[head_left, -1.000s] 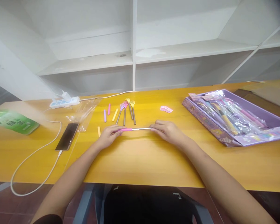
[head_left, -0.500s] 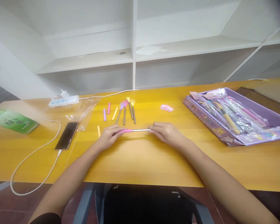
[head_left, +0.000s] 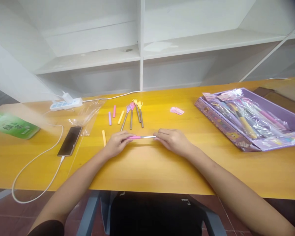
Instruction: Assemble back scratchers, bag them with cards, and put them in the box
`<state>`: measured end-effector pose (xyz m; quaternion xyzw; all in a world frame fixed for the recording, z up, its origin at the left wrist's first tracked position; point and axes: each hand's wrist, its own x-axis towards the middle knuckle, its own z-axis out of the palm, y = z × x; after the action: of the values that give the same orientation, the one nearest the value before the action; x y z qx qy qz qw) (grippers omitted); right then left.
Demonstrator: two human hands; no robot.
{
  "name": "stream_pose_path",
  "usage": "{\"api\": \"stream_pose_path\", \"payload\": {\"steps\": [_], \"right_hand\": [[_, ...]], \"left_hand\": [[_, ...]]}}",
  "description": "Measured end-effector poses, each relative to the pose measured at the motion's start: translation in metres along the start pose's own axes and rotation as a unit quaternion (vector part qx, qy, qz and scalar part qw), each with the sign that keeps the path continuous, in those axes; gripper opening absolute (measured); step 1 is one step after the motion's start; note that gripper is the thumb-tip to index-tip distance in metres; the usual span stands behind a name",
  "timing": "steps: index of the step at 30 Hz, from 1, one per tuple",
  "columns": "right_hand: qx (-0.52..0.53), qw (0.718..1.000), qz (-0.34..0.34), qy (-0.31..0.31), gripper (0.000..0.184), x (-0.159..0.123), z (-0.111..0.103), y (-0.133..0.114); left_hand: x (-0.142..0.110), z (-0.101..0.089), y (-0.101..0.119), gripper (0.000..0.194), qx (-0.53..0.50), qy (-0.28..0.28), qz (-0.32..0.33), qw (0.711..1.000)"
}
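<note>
My left hand (head_left: pixel 116 143) is closed around the pink handle (head_left: pixel 135 137) of a slim back scratcher, which lies level across the space between my hands. At its other end, the fingers of my right hand (head_left: pixel 173 141) pinch the metal rod (head_left: pixel 147 137); that end is hidden inside them. Just beyond my left hand lie several small back scratchers with claw heads in purple, pink (head_left: pixel 132 106) and yellow (head_left: pixel 140 105) on bare metal rods. Loose coloured handle tubes lie left of them: purple (head_left: pixel 109 118), pink (head_left: pixel 114 111) and yellow (head_left: pixel 121 117), with another yellow tube (head_left: pixel 104 138) near my left wrist.
On the right stands a purple display box (head_left: pixel 221 129) holding wrapped back scratchers. Pink card pieces (head_left: pixel 177 110) lie at the middle back. To the left are a phone (head_left: pixel 69 141) on a white cable, a power strip (head_left: pixel 66 104), clear plastic wrap and a green package (head_left: pixel 13 126).
My right hand has shifted slightly left toward my left hand, and less bare rod shows between them. Both hands keep their hold. The view has tilted down a little.
</note>
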<state>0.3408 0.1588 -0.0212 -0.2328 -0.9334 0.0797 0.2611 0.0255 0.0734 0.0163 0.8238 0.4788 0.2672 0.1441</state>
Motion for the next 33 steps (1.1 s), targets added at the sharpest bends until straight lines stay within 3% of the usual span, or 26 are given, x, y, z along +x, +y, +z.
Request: {"api": "stream_pose_path", "payload": {"steps": [7,13,25,33], "right_hand": [[0.022,0.999,0.038,-0.014,0.037,0.001,-0.015,0.023],[0.028,0.999,0.026,-0.035,0.032,-0.003,-0.017,0.024],[0.074,0.997,-0.008,-0.021,0.029,-0.007,-0.006,0.012],[0.06,0.998,-0.022,-0.009,0.029,-0.003,-0.001,-0.005]], "left_hand": [[0.003,-0.014,-0.012,0.034,0.183,0.002,0.013,0.983],[-0.004,-0.014,-0.013,0.037,0.245,-0.039,0.031,0.968],[-0.011,-0.007,-0.009,0.024,0.234,-0.014,0.105,0.966],[-0.013,0.005,0.002,0.028,0.234,-0.022,0.103,0.966]]}}
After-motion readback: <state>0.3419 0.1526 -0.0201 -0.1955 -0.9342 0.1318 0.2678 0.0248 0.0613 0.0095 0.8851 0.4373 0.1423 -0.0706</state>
